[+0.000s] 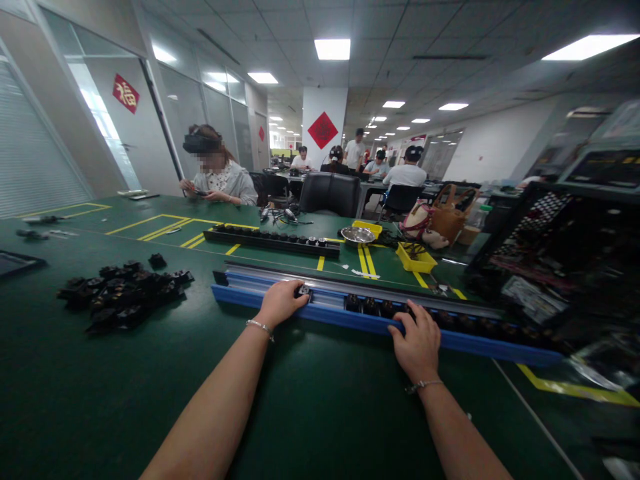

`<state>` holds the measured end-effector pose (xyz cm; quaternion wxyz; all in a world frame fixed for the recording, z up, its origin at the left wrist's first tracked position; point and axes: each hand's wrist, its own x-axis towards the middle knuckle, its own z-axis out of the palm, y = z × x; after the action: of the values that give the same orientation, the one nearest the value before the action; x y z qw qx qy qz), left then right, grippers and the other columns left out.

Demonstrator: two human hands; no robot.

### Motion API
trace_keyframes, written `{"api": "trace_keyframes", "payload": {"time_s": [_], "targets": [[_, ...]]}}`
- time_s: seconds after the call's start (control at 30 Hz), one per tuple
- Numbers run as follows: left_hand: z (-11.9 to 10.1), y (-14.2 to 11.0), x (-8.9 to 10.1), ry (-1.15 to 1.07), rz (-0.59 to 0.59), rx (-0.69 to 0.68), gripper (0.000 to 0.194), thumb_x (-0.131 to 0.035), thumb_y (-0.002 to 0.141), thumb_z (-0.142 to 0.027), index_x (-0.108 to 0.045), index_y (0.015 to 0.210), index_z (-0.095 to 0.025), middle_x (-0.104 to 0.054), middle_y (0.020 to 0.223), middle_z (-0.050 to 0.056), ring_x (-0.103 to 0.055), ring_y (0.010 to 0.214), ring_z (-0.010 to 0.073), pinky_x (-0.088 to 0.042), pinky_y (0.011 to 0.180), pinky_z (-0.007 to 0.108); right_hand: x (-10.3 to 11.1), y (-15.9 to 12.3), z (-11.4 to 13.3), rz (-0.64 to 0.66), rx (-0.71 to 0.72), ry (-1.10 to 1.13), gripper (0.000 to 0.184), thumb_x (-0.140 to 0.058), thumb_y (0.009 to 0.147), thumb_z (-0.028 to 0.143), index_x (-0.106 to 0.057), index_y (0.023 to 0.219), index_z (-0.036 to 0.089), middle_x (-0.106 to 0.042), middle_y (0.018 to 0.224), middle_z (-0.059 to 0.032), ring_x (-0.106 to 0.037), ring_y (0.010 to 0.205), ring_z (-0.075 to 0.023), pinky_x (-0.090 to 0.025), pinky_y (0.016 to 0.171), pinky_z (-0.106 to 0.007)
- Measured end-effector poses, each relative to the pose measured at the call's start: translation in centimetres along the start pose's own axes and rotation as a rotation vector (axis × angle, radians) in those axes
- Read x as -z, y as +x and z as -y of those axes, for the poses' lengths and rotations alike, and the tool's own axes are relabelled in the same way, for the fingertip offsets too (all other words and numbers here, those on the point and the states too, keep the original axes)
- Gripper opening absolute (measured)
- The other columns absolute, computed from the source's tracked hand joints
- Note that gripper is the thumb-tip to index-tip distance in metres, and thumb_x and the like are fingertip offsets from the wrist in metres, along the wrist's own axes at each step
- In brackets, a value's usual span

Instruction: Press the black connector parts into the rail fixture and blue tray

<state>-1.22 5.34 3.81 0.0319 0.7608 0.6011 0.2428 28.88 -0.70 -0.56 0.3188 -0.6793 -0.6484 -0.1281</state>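
Note:
A long blue rail lies across the green table in front of me, with a row of small black parts set in its right half. At the rail's left part, my left hand pinches a single black square part between thumb and fingers; it sits in or just over the channel, apart from the row. My right hand rests on the rail further right, fingers bent over its front wall and touching the row. The fingertips partly cover the parts beneath them.
A heap of black parts lies at left. Behind the rail are a second black rail with parts, a metal bowl and a yellow tray. An open black case stands at right. A co-worker sits across the table.

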Motion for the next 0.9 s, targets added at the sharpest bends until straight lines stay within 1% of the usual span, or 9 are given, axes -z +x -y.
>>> {"api": "trace_keyframes", "payload": {"time_s": [0.17,0.7,0.9], "targets": [[-0.1,-0.1,0.6,-0.004,0.039,0.041,0.029,-0.055,0.077,-0.038,-0.064,0.103,-0.027,-0.068,0.103,0.002,-0.059,0.099,0.0198,-0.042,0.086,0.028,-0.2,0.0,-0.1,-0.012,0.009,0.002,0.015,-0.047,0.077,0.031,-0.058,0.084,0.023,-0.045,0.131,-0.0083,-0.031,0.126,-0.0279,-0.025,0.099,-0.052],[1.5,-0.1,0.6,0.044,-0.012,-0.015,0.032,-0.053,0.078,-0.040,-0.063,0.105,-0.026,-0.069,0.097,0.002,-0.061,0.094,0.0207,-0.044,0.082,0.028,0.0,0.0,0.0,0.001,0.003,-0.007,0.016,-0.046,0.078,0.031,-0.058,0.084,0.023,-0.044,0.131,-0.0084,-0.029,0.126,-0.0273,-0.025,0.100,-0.052],[2.3,-0.1,0.6,0.057,-0.011,0.004,0.036,-0.052,0.078,-0.042,-0.061,0.109,-0.025,-0.069,0.101,0.003,-0.060,0.097,0.0205,-0.044,0.084,0.028,0.0,-0.1,0.1,-0.002,0.007,-0.009,0.016,-0.047,0.078,0.030,-0.059,0.085,0.022,-0.044,0.132,-0.0089,-0.030,0.126,-0.0280,-0.025,0.099,-0.052]]}}
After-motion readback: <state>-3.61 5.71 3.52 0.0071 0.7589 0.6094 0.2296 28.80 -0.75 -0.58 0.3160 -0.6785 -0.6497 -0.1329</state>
